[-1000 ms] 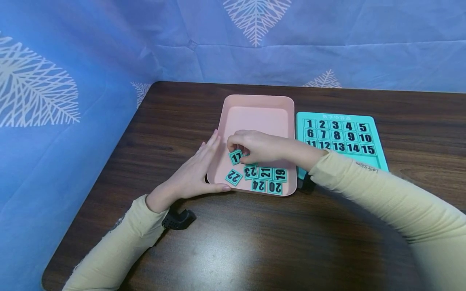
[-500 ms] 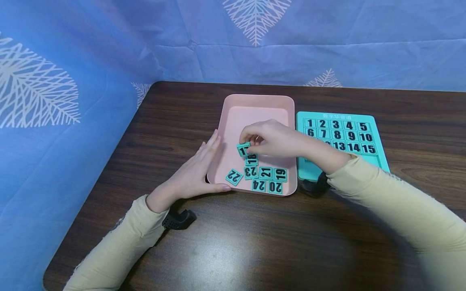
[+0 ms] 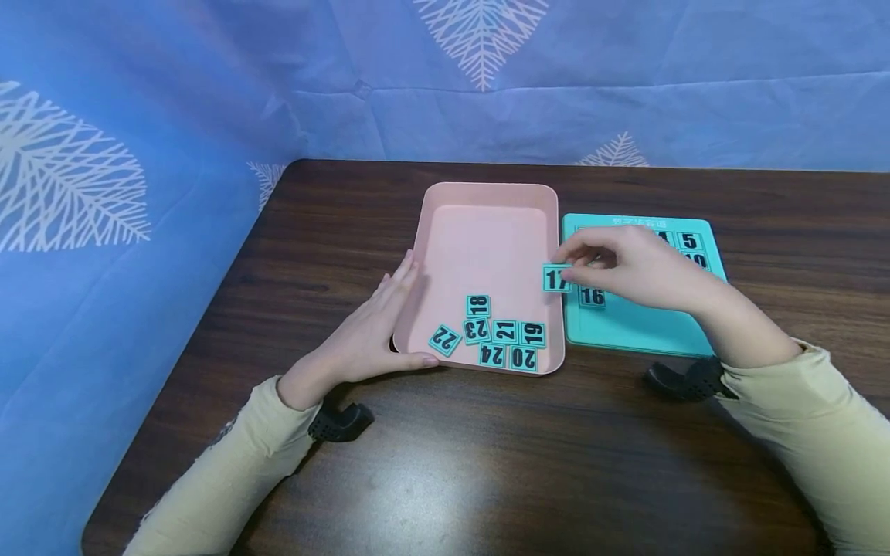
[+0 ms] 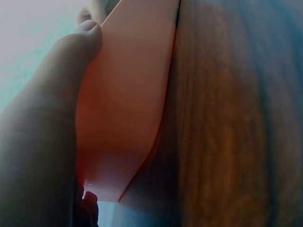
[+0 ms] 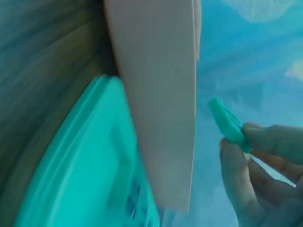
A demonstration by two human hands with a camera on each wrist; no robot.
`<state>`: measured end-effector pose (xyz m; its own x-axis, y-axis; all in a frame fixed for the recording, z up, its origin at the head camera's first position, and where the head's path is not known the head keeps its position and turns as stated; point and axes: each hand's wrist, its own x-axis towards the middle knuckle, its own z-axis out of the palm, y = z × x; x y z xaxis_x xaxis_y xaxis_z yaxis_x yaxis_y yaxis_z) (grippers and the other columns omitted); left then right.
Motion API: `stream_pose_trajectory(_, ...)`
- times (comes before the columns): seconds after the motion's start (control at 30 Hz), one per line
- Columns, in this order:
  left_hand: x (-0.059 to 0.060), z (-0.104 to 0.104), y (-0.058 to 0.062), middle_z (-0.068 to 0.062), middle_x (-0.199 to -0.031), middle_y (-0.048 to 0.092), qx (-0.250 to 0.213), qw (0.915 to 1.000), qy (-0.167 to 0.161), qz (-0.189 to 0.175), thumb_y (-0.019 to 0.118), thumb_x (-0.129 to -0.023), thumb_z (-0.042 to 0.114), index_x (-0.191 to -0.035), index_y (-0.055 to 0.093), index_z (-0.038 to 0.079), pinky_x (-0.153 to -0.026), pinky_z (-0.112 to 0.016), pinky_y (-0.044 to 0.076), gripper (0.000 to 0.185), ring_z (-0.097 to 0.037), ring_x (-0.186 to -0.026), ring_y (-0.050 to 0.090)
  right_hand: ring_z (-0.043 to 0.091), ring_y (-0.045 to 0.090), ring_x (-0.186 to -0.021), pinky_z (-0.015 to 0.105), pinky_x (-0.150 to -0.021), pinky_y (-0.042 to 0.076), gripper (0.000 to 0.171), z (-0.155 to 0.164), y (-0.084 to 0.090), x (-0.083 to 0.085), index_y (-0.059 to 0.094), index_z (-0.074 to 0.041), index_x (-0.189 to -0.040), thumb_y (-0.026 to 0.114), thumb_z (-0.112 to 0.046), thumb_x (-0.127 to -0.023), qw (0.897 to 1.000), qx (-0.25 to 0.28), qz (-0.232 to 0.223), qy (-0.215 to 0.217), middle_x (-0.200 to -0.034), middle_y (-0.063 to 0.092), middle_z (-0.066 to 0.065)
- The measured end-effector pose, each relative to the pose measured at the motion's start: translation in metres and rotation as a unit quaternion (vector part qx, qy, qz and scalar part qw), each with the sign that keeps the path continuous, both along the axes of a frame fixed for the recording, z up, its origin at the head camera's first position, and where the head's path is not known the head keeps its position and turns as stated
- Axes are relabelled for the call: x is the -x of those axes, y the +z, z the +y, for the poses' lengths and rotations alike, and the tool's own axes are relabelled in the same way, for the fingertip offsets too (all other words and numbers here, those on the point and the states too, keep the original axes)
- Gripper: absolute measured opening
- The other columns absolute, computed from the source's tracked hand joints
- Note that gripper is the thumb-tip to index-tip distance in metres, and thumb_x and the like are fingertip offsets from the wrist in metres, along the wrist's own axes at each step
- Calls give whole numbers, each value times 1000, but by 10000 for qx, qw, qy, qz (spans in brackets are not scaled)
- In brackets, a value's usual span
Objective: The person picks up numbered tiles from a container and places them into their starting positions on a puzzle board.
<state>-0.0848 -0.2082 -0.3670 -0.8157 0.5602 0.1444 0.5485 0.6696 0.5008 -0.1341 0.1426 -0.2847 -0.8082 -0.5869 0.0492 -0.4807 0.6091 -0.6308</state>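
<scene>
The right hand (image 3: 643, 270) pinches the number 17 tile (image 3: 555, 279) between thumb and curled fingers (image 5: 265, 142), holding it above the gap between the pink tray (image 3: 487, 201) and the teal number board (image 3: 636, 328), just left of the seated 16 tile (image 3: 592, 296). The left hand (image 3: 368, 332) lies with straight fingers (image 3: 403, 282) against the tray's left wall, thumb along its near edge. Seven loose tiles, 18 to 24 (image 3: 495, 333), sit in the tray's near end. All rests on a dark wooden surface (image 3: 487, 463) backed by blue leaf-print cloth (image 3: 139, 154). A second ago the 17 tile was inside the tray; it has since been carried rightward to the board.
</scene>
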Motion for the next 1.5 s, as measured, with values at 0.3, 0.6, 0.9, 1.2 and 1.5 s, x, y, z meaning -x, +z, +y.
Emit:
stream_pose_trajectory(0.3,-2,0,-3,-5,-160,-12,14,10000,11,-68,66,-75,67,-154,-5,12,-116,-40,7,119,-15,-144,-3,17,60,-77,27,-62,47,18,45,-4,1,69,-15,-109,66,-17,-91,9957,-557,-630,-395,-93,66,-2)
stream_pose_trajectory(0.6,-2,1,-1,-4,-160,-12,21,10000,20,-5,65,-74,69,-154,-4,12,-116,-39,7,120,-14,-144,-3,16,52,-66,31,-55,39,20,68,-5,14,70,-14,-111,66,-18,-92,9868,-1269,-862,-512,-91,66,-1)
stream_pose_trajectory(0.9,-1,0,0,-4,-160,-12,3,10000,24,-11,65,-75,68,-154,-4,12,-116,-39,7,119,-14,-144,-3,10,51,-63,28,-57,41,11,71,-14,19,71,-13,-101,66,-13,-91,9862,-1424,-824,-154,-83,65,-4)
stream_pose_trajectory(1.2,-1,0,0,-4,-160,-11,20,10000,17,-5,66,-75,68,-154,-3,13,-116,-39,7,119,-15,-145,-2,11,52,-68,28,-59,44,8,65,-21,21,70,-13,-97,68,-16,-90,9859,-1524,-686,-85,-79,63,-5)
stream_pose_trajectory(1.5,-1,0,0,-3,-160,-12,60,10000,30,8,65,-75,68,-154,-4,13,-116,-40,7,118,-16,-145,-2,12,50,-65,27,-58,42,3,60,-24,22,70,-13,-92,69,-13,-89,9885,-1420,-519,-67,-75,61,-4)
